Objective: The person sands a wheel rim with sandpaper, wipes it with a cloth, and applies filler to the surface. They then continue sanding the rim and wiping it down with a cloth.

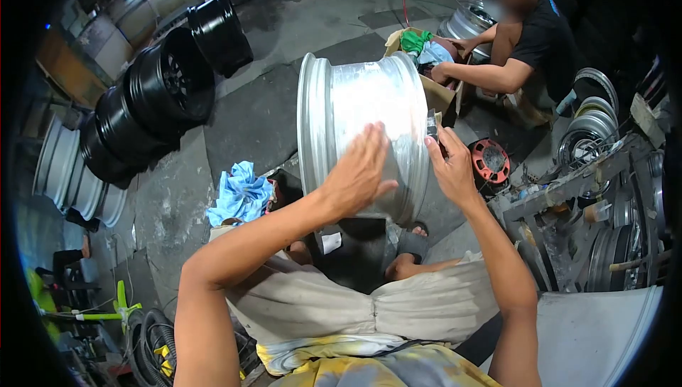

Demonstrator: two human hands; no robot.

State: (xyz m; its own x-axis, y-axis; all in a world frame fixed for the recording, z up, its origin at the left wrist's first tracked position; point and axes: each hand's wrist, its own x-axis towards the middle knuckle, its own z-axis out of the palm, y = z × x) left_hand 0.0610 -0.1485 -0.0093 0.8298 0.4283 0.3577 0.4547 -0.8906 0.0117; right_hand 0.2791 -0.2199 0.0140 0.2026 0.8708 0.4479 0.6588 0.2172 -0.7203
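Note:
A large silver wheel rim [320,124] stands in front of my knees, its barrel facing up toward me. Over the lower middle of the barrel is my left hand [361,170], its fingers stretched out and slightly blurred, with nothing held in it. At the rim's right edge, my right hand [450,163] pinches a small dark block [432,124] between thumb and fingers. The block's far end has a light brown part. Whether my left palm touches the metal cannot be told.
Black rims [153,95] line the left side. Blue cloths [243,195] lie left of the rim. A co-worker [547,46] crouches at the upper right beside a cardboard box [442,95]. A red reel [490,162] and a metal rack [554,199] are right.

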